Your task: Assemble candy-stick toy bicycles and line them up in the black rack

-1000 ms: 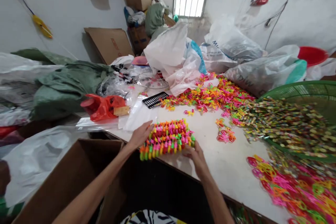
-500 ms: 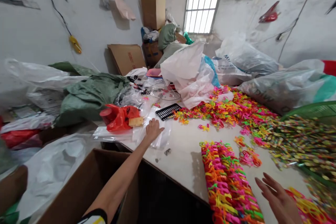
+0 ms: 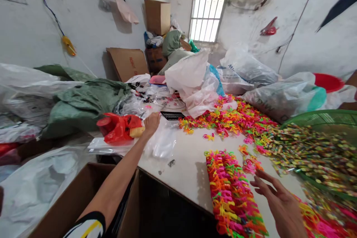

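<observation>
My left hand [image 3: 152,123] is closed at the left corner of a black slotted plastic tray [image 3: 172,116] and appears to grip it; the fingertips are hidden. Below it, clear plastic bags [image 3: 163,144] lie flat on the table. My right hand [image 3: 279,197] is open with nothing in it, fingers spread and pointing left. It hovers beside a long block of bright plastic pieces [image 3: 234,193], set in tight rows of pink, orange, yellow and green. A few loose pink and orange pieces [image 3: 250,161] lie just beyond those fingers.
A heap of similar loose pieces [image 3: 231,115] spreads across the table's back. On the right, a green basket [image 3: 334,117] overflows with small wrapped sticks. A red plastic bag [image 3: 121,128] sits left of my left hand. An open cardboard box [image 3: 83,189] stands below the table edge.
My left hand has gone from flat on the clear bags to closed at the black tray, whose angle has changed. My right hand has moved toward the block of pieces. The view has shifted slightly.
</observation>
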